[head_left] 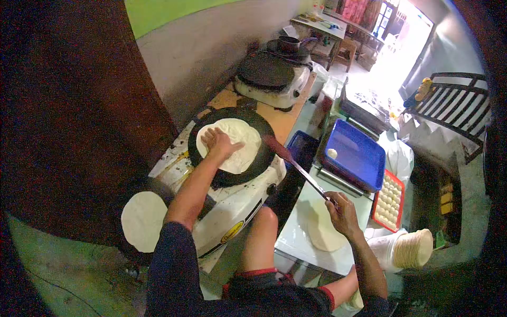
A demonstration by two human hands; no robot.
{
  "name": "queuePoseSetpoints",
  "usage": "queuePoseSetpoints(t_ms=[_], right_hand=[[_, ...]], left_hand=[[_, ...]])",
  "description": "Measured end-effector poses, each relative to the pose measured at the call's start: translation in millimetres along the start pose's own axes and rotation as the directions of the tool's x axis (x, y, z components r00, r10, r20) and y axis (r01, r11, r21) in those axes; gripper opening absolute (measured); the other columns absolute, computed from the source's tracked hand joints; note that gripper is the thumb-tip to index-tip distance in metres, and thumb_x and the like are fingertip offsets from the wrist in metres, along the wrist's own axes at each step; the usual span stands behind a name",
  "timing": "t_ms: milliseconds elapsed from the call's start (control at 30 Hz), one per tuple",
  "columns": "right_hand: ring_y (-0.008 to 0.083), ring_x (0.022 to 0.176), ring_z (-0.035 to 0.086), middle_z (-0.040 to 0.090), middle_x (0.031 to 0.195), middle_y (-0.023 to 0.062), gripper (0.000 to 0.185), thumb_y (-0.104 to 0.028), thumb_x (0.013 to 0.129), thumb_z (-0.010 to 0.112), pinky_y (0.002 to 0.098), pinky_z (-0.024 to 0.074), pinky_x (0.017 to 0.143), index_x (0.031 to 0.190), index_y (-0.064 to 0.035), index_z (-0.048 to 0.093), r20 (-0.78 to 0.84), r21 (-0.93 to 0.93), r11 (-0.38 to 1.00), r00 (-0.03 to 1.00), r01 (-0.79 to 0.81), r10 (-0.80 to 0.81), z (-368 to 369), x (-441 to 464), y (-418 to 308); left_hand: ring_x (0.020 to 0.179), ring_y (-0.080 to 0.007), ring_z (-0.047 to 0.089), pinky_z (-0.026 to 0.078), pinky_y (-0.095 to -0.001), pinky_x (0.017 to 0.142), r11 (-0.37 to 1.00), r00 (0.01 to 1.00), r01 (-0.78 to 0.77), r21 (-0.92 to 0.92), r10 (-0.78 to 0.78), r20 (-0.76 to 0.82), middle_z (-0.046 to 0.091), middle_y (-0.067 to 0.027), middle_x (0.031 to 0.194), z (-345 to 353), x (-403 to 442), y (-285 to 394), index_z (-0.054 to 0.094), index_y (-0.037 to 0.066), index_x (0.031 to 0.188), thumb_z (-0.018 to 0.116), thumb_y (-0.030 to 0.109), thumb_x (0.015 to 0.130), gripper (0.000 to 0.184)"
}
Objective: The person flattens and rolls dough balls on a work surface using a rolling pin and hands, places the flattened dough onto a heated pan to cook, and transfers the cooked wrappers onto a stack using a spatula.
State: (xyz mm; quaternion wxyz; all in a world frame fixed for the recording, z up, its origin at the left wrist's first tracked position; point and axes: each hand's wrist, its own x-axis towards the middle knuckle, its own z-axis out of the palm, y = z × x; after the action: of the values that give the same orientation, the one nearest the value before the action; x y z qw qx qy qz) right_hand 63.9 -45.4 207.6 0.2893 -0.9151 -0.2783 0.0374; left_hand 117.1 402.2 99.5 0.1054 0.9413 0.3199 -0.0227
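My left hand (221, 145) lies with its fingers spread on a pale round flatbread (240, 158). That flatbread sits on a dark round griddle (264, 124) on top of a white stove (227, 211). In my right hand (342, 214) is the metal handle of a long spatula (303, 171); its reddish-brown blade reaches the griddle's right edge. Below and left of my right hand, a thin sheet of rolled dough (325, 232) rests on a white work surface (290, 232). Another flatbread (143, 222) lies on a second dark griddle at the left.
Right of the work surface stand a blue tray (356, 153) with one dough ball (332, 153) and a red tray (389, 201) of dough balls. A stack of flatbreads (414, 248) is at the lower right. Another stove (269, 79) stands farther back along the wall.
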Motion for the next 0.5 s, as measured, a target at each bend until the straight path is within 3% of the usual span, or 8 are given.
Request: queuePoseSetpoints(t_ms=[33,67,167,200,300,367,467,500], right_hand=[[0.0383,0.086,0.067,0.065,0.093,0.0168,0.022,-0.012,0.093,0.063,0.0453,0.0534,0.072,0.114,-0.0104,0.066,-0.02,-0.069,0.997,0.999,0.026,-0.028,-5.0,0.5,5.2],[0.0377,0.086,0.067,0.065,0.094,0.0156,0.021,-0.012,0.093,0.063,0.0457,0.0536,0.072,0.114,-0.0116,0.066,-0.039,-0.14,0.989,0.998,0.052,-0.058,-10.1,0.9,13.6],[0.0367,0.084,0.067,0.065,0.098,0.0126,0.022,-0.014,0.092,0.064,0.0468,0.0533,0.072,0.113,-0.0138,0.067,-0.023,-0.243,0.967,0.996,0.078,-0.086,-24.6,0.3,26.4],[0.0372,0.084,0.066,0.064,0.097,0.0136,0.022,-0.012,0.092,0.064,0.0466,0.0525,0.072,0.114,-0.012,0.067,0.002,-0.253,0.963,0.995,0.093,-0.096,-29.7,1.7,25.4],[0.0356,0.083,0.067,0.065,0.096,0.0128,0.021,-0.011,0.091,0.065,0.0455,0.0536,0.071,0.112,-0.013,0.069,0.048,-0.251,0.96,0.992,0.123,-0.115,-37.7,6.2,26.7],[0.0344,0.084,0.069,0.067,0.101,0.0108,0.022,-0.014,0.091,0.065,0.0457,0.0566,0.071,0.112,-0.0159,0.07,0.1,-0.261,0.951,0.984,0.168,-0.146,-44.3,13.3,35.3],[0.0331,0.088,0.069,0.068,0.101,0.0118,0.022,-0.011,0.089,0.067,0.0433,0.0562,0.076,0.11,-0.0154,0.071,0.149,-0.255,0.941,0.971,0.221,-0.188,-47.8,29.1,44.8],[0.0331,0.089,0.069,0.068,0.101,0.0119,0.022,-0.011,0.089,0.067,0.0432,0.0562,0.076,0.11,-0.0155,0.072,0.163,-0.22,0.945,0.964,0.242,-0.209,-43.3,35.5,45.2]], left_hand=[[0.149,-0.0478,0.016,0.014,-0.0659,0.117,0.993,0.995,-0.027,0.111,0.015,0.102,0.015,-0.0335,0.16,5.8,16.3,-6.5,0.02,-0.011,0.153,0.074,0.077,0.065,0.135],[0.151,-0.0451,0.014,0.013,-0.0661,0.118,0.998,0.994,-0.052,0.028,0.049,0.094,0.017,-0.025,0.163,7.0,27.6,-6.4,0.023,0.0,0.156,0.084,0.071,0.054,0.139],[0.152,-0.0429,0.012,0.014,-0.0647,0.119,0.729,0.76,-0.626,0.277,0.492,0.425,0.02,-0.0126,0.166,-31.0,54.9,-10.6,0.027,0.018,0.158,0.097,0.052,0.039,0.142],[0.153,-0.0362,0.015,0.015,-0.064,0.119,0.559,0.698,-0.716,0.419,0.589,0.408,0.023,-0.0034,0.165,-39.7,45.2,-7.2,0.031,0.033,0.155,0.098,0.033,0.038,0.136],[0.151,-0.0307,0.023,0.024,-0.0613,0.118,0.286,0.47,-0.835,0.47,0.815,0.34,0.026,-0.005,0.164,-73.2,49.2,12.0,0.032,0.034,0.155,0.093,0.026,0.051,0.121],[0.149,-0.0291,0.03,0.031,-0.0575,0.116,0.347,0.372,-0.823,0.449,0.928,-0.035,0.028,-0.0065,0.163,-91.2,64.2,8.9,0.032,0.03,0.155,0.086,0.021,0.068,0.103],[0.146,-0.0338,0.034,0.034,-0.0553,0.114,0.645,0.502,-0.707,0.29,0.747,-0.435,0.031,-0.0091,0.162,-138.1,25.0,-2.3,0.034,0.023,0.155,0.081,0.019,0.077,0.091],[0.146,-0.0347,0.034,0.033,-0.0562,0.114,0.663,0.491,-0.721,0.203,0.695,-0.525,0.031,-0.0105,0.161,-145.3,14.9,-9.8,0.035,0.021,0.154,0.08,0.019,0.079,0.088]])
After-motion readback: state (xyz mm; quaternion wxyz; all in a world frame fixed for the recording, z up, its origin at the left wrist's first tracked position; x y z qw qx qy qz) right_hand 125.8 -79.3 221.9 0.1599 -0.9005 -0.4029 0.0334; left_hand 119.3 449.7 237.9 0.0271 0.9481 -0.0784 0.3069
